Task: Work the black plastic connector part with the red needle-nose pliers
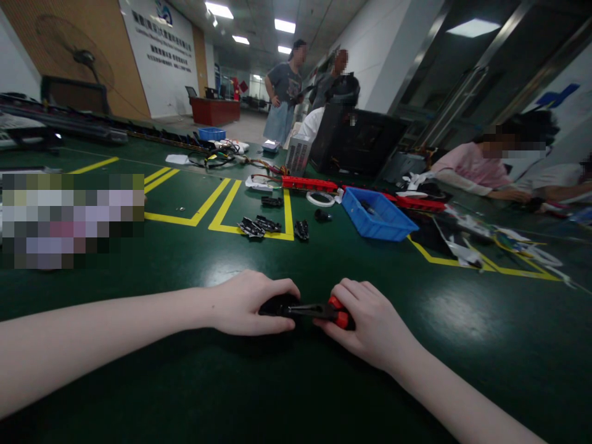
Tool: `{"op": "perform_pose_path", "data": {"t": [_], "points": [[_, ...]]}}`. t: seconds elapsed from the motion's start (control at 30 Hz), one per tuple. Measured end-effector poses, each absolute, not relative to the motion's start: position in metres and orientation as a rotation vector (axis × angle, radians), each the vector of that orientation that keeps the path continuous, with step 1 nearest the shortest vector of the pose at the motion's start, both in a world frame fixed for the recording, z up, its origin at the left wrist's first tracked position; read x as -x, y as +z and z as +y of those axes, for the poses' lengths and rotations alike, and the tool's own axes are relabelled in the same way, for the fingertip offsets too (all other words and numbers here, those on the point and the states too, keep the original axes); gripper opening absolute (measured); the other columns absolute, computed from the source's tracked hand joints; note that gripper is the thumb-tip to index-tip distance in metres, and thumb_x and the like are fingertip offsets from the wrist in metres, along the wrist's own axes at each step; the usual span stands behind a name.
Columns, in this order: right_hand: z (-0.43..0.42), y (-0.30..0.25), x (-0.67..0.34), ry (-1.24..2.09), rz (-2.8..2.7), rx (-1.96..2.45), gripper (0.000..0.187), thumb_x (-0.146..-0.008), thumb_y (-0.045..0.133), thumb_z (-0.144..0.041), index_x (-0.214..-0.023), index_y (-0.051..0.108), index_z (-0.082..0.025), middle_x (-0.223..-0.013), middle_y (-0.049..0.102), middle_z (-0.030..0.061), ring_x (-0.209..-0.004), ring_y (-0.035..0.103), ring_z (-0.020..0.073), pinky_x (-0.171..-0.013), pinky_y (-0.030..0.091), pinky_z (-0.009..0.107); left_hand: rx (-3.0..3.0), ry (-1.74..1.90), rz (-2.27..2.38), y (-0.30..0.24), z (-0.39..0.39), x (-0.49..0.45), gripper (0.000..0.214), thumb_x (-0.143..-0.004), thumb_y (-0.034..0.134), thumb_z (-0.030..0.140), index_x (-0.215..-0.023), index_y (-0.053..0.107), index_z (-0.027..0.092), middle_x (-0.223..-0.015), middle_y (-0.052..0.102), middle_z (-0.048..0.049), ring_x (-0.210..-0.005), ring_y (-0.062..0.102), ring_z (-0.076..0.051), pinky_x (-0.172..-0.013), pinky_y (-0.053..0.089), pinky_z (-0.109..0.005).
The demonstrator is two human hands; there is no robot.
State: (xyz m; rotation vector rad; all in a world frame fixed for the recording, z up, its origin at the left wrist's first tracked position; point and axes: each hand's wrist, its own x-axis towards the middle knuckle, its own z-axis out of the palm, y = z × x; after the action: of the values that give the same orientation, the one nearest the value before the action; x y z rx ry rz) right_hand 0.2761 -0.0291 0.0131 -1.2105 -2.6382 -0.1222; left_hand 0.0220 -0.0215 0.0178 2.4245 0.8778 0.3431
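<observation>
My right hand (365, 317) is closed round the red handles of long-nose pliers (317, 310), whose dark jaws point left. My left hand (254, 303) grips a black part (277, 304) between thumb and fingers, its exact kind not clear. The plier tips reach this part; whether they clamp it I cannot tell. Beyond my hands on the green table (185, 364) lie several small black and silver parts (259, 226), with another black part (302, 230) to their right.
A blue bin (377, 214) with a dark item inside stands at the right behind my hands. Near it lie a white ring (320, 198) and red strips (309, 184). A black computer case (358, 142) stands farther back. A co-worker in pink (476, 163) sits at the right.
</observation>
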Motion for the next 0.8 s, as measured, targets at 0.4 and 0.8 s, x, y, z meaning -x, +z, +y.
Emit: {"op": "perform_pose_path", "data": {"t": [0.4, 0.8], "points": [[-0.0237, 0.0160, -0.2812, -0.194, -2.626, 1.183, 0.025, -0.083, 0.065, -0.042, -0.078, 0.052, -0.020, -0.078, 0.060, 0.0039, -0.068, 0.053, 0.0181, -0.064, 0.036, 0.031, -2.396, 0.348, 0.826, 0.0190, -0.0205, -0.0190, 0.028, -0.093, 0.055, 0.039, -0.114, 0.057, 0.020, -0.082, 0.067, -0.0016, -0.067, 0.062, -0.016, -0.060, 0.041, -0.024], [-0.0264, 0.0165, -0.2784, -0.192, -2.662, 1.167, 0.026, -0.081, 0.067, -0.042, -0.080, 0.054, -0.020, -0.079, 0.060, 0.0044, -0.070, 0.052, 0.0189, -0.066, 0.036, 0.032, -2.489, 0.349, 0.770, 0.0126, -0.0157, -0.0192, 0.037, -0.089, 0.060, 0.044, -0.118, 0.056, 0.022, -0.080, 0.067, -0.0009, -0.067, 0.062, -0.017, -0.058, 0.039, -0.023]]}}
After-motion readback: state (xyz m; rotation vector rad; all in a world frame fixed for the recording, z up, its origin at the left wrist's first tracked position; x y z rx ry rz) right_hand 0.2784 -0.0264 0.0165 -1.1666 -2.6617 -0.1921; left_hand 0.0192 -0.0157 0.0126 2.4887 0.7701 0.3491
